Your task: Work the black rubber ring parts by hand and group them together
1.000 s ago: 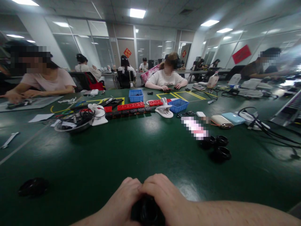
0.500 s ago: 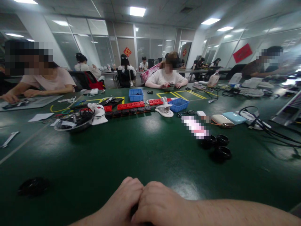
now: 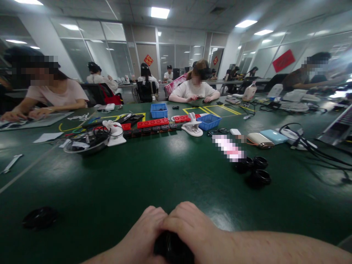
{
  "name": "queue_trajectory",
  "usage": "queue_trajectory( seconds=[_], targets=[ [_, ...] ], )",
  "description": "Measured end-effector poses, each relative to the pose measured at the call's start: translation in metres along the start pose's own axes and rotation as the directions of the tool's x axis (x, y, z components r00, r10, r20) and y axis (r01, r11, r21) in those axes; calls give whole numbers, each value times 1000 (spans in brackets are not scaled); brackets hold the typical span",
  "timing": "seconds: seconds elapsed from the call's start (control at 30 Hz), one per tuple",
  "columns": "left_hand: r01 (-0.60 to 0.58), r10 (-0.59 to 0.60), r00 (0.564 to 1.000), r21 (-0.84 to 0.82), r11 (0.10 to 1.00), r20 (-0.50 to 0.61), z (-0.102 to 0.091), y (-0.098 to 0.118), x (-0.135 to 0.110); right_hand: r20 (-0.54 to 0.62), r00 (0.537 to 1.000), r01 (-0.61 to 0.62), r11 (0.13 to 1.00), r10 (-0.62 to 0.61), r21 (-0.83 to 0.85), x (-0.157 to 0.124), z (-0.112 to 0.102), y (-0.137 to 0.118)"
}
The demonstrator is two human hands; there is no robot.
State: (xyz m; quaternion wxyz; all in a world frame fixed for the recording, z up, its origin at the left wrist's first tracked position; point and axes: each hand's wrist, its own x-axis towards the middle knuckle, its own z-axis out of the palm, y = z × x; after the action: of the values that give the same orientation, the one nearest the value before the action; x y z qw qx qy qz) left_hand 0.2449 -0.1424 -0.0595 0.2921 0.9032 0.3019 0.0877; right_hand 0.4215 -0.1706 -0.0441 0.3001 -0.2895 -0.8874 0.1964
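Left hand (image 3: pixel 144 234): grip narrow, wrapped on the left side of a black round part (image 3: pixel 173 249); fingertips hidden.
Right hand (image 3: pixel 189 229): grip narrow, curled over the top and right side of the same part; fingers touch the left hand.
Black round part: between the 2 hands, bottom centre, near edge of the view; partly covered; can't tell if it touches the table (image 3: pixel 154 179).
Loose black piece (image 3: pixel 40 218): on the table, well left of the hands, blurred.
Black rings (image 3: pixel 260 178): 3 in a cluster, right of the hands and farther off, just beside a pixelated patch (image 3: pixel 229 148).
Wrench (image 3: pixel 11 164): far left, on the table.
Metal bowl (image 3: pixel 72 151): left, dark bits inside, beside a white clip stand (image 3: pixel 117 135).
Red-and-black strip (image 3: pixel 152 123): across the middle; white clip (image 3: pixel 192 128) near its right end.
Blue bins: 2, 1 behind the strip (image 3: pixel 158 112), 1 right of the white clip (image 3: pixel 209 124).
Co-worker opposite (image 3: pixel 194 90): white top, hands on small dark items.
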Motion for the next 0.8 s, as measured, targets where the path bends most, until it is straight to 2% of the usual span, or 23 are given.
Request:
queue_trajectory(
  seconds=[0.1, 0.2, 0.4, 0.53, 0.63, 0.8],
  targets=[
    [1, -2, 1000, 24, 1000, 8, -1, 1, 1, 58, 998, 5, 998, -2, -59, -1, 8, 5],
    [-5, 4, 1000, 36, 999, 15, -1, 2, 1, 55, 997, 48, 997, -44, -57, -1, 9, 8],
    [3, -6, 998, 46, 999, 68, -3, 3, -2, 79, 972, 221, 975, -223, 25, 5, -3, 2],
    [-7, 4, 999, 63, 998, 36, -1, 1, -2, 13, 950, 310, 948, -312, 68, 11, -9, -3],
    [-22, 22, 1000, 24, 999, 21, -2, 2, -1, -47, 956, 292, 954, -289, 61, 11, -11, -3],
    [21, -21, 998, 10, 1000, 59, -8, 7, 1, -83, 989, 123, 992, -120, 39, 2, -2, 3]
  ],
)
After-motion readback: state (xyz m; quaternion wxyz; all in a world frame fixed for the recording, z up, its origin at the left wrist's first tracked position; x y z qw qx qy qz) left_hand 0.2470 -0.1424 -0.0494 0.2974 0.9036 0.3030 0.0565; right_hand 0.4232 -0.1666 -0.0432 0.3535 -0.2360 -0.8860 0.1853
